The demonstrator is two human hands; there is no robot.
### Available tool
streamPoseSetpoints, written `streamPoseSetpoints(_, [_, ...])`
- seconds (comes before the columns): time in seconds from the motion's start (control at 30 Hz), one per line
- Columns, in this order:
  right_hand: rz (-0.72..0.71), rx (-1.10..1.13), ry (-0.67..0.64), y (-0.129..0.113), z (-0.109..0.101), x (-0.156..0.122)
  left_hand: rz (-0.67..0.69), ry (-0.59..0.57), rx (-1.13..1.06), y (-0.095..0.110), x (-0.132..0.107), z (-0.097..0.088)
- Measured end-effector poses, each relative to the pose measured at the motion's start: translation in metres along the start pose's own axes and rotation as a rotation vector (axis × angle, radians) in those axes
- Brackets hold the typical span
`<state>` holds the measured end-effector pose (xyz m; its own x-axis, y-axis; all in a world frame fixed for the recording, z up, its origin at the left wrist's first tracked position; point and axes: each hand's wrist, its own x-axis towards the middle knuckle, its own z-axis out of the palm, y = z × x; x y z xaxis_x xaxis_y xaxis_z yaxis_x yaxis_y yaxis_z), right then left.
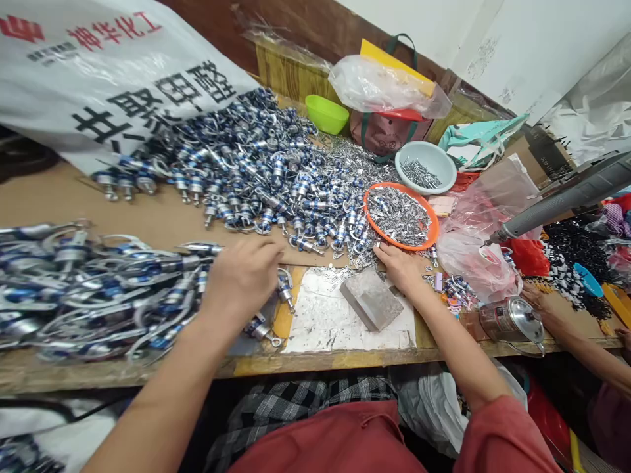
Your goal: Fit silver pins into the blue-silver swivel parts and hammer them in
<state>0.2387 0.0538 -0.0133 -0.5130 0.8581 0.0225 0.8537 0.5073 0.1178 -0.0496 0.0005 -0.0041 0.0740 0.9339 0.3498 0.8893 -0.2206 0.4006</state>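
Left hand [244,276], left of the grey metal block [371,299]: fingers curled over blue-banded fittings [284,288]; grip cannot be told. Right hand [401,266], just beyond the block: fingers stretched open on loose silver pieces [367,259] by the orange dish [436,230]. Judgement: single out one fitting before lifting, since the loops tangle.

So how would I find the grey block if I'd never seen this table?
Start at the near edge of the table, where a white sheet lies. On it, close by the right hand, sits the grey block. It is the only plain, flat slab among small shiny parts.
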Motion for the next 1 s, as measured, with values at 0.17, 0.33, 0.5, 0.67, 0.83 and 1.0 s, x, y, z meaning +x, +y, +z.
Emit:
streamPoseSetpoints(0.17, [0.025,-0.07,-0.055,-0.006,0.0,-0.003,-0.028,-0.19,0.134,0.013,0.035,0.03])
streamPoseSetpoints(0.33, [0.046,-0.097,-0.079,-0.007,-0.006,-0.002,-0.069,-0.339,0.012,0.013,0.035,0.031])
streamPoseSetpoints(0.5, [0.057,-0.073,-0.062,-0.01,-0.013,0.006,0.006,-0.25,-0.053,0.008,0.025,0.041])
streamPoseSetpoints(0.67, [0.105,0.018,0.007,-0.004,-0.005,0.002,0.059,-0.138,-0.096,0.011,0.021,0.043])
streamPoseSetpoints(0.83, [0.192,0.177,0.15,0.005,0.002,-0.007,0.059,-0.037,-0.169,0.029,0.015,0.019])
streamPoseSetpoints(1.0, [0.339,0.539,0.444,-0.023,-0.018,-0.03,0.22,-0.064,-0.525,0.062,-0.008,0.006])
